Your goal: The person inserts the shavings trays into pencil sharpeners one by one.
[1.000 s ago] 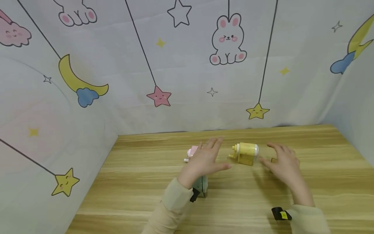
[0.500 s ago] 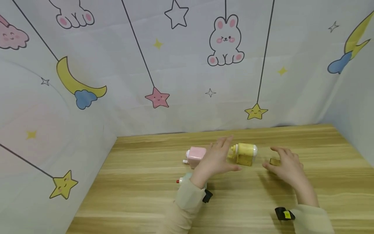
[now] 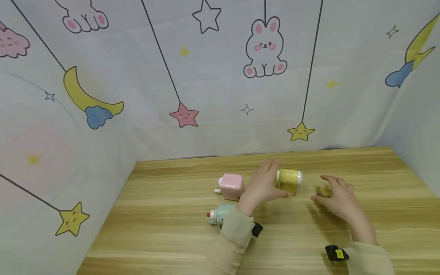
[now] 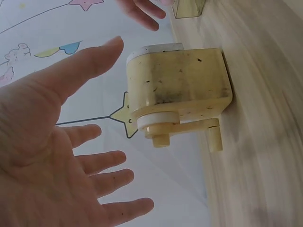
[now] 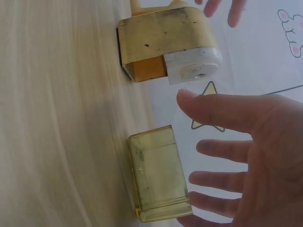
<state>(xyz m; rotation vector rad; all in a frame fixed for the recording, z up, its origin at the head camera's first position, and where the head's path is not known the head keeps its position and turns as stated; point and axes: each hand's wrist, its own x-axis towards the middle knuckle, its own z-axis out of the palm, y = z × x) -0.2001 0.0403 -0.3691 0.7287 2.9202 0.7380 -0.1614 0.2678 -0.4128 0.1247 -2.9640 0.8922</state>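
Observation:
A yellow hand-crank pencil sharpener [image 3: 289, 179] with a white end stands at the back of the table. Its crank [image 4: 196, 127] points toward my left hand in the left wrist view. My left hand [image 3: 259, 187] is spread beside the crank side, thumb and fingers extended, overlapping part of the sharpener in the head view. To the right lies a clear yellowish shavings drawer [image 5: 158, 170], separate from the sharpener, whose drawer slot [image 5: 149, 69] stands bare. My right hand [image 3: 338, 196] hovers by the drawer with fingers loosely parted, fingertips right at its edge, holding nothing.
A pink crank sharpener [image 3: 232, 185] stands left of my left hand. In front of it, a pale green sharpener [image 3: 223, 212] with a red tip is partly hidden by my left sleeve. A white printed curtain [image 3: 220, 76] closes off the table's back and sides.
My left hand has moved right, from over the pink sharpener to the yellow one, uncovering the pink and much of the green sharpener. My right hand has shifted slightly right, close to the drawer.

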